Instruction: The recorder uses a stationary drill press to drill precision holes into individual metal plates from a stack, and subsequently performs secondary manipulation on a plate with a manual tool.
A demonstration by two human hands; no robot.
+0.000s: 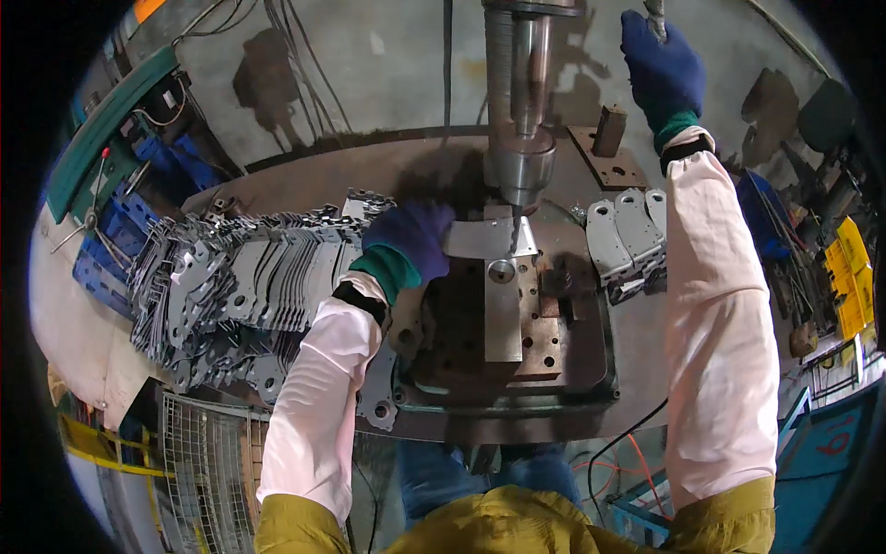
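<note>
My left hand [411, 242], in a blue and green glove, grips the left end of a flat grey metal plate [472, 238]. The plate lies across a steel fixture block [503, 323] bolted on a drilled base. Directly above it hangs a drill press chuck [524, 166]; its bit [515, 235] reaches down to the plate, but whether it cuts in I cannot tell. Raised at the upper right, my right hand [666, 72] is closed round a metal lever handle [656, 17], whose far end runs out of the picture.
Heaped metal plates [268, 277] crowd the table left of my left hand. A smaller stack of similar plates [626, 231] lies by my right forearm. Behind it stands a rusty block on a base [607, 148]. Blue bins [761, 212] and a yellow rack [847, 277] are at the right.
</note>
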